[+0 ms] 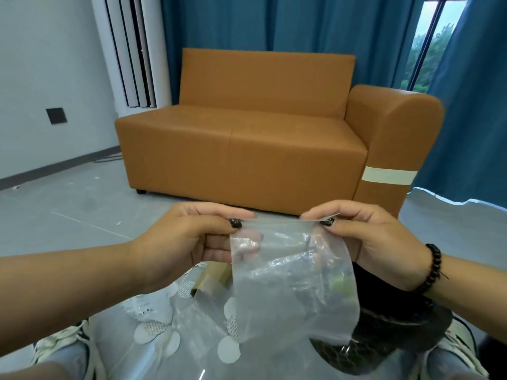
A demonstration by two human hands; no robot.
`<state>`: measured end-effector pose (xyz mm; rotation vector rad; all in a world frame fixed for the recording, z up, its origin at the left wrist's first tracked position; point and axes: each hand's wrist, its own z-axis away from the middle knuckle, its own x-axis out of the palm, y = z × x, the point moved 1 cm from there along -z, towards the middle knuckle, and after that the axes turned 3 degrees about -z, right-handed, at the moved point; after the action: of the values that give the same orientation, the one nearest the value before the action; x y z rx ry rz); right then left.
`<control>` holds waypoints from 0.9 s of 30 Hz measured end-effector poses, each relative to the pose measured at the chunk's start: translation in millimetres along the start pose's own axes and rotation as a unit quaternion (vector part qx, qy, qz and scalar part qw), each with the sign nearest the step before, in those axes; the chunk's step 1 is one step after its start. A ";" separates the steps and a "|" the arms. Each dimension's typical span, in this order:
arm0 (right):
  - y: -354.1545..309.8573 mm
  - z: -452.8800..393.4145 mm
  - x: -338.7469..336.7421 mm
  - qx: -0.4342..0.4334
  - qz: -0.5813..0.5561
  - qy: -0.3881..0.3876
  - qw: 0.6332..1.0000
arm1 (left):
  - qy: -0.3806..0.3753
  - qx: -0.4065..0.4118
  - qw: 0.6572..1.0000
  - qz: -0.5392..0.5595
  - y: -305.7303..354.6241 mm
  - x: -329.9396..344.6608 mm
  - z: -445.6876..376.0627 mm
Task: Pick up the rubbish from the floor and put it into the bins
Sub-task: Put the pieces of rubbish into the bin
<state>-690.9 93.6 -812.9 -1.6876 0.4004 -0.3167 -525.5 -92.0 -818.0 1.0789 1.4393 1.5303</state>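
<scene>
Clear plastic is what the head view centres on: a thin bag held up in front of the sofa, its top edge pinched at each corner. The left hand pinches one corner between thumb and fingers, the right hand the other. Directly below sit two bins: a clear-lined one holding white discs and a brown scrap, and a black one just beside it. Judging by this, some rubbish is already binned; the bag has been lifted but not yet dropped in. Small white specks remain on the floor further off.
</scene>
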 end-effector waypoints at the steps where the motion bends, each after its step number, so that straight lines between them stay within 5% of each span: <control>1: 0.7 0.6 -0.7 0.012 -0.020 0.001 1.000 | -0.001 0.003 1.000 -0.007 -0.8 0.2 0.8; 13: 6.4 2.6 5.0 -0.007 0.095 0.032 0.995 | 0.081 0.035 0.991 -0.103 -11.3 2.4 -3.9; 23: 7.2 2.2 15.1 -0.077 0.101 0.041 0.991 | -0.064 -0.077 0.993 -0.067 -11.9 6.3 -1.9; 27: 10.4 1.4 15.3 -0.189 0.230 0.051 0.953 | -0.074 -0.105 0.992 -0.018 -15.4 9.2 -1.2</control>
<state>-677.3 86.8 -823.7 -1.8866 0.9613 0.0237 -530.2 -82.7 -832.6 1.0108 1.1632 1.5055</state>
